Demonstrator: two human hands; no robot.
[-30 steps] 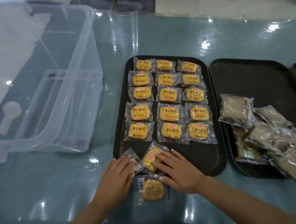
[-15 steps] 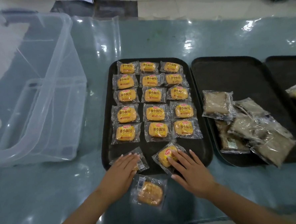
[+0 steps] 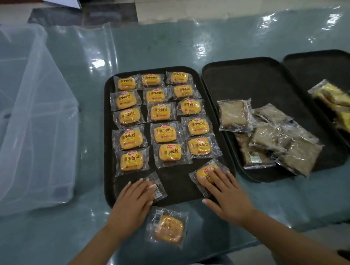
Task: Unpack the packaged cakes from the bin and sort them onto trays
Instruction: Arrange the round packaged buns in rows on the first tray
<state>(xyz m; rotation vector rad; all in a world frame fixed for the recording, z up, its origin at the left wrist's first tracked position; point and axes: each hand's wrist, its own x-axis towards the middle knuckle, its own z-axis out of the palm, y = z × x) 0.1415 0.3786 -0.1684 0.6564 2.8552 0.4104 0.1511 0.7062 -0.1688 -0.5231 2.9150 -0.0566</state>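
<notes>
both hands flat, fingers straight: left hand (image 3: pixel 134 198) and right hand (image 3: pixel 225 192) each press a cake, grip apart.

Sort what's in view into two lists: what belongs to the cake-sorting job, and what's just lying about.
Job:
left hand
right hand
yellow cake tray
loose cake on the table
brown cake tray
third tray
clear bin

Lying about:
clear table cover

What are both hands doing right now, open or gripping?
Left hand: open, fingers flat on a packaged cake at the tray's near edge.
Right hand: open, straight fingers pressing a yellow packaged cake.
</notes>
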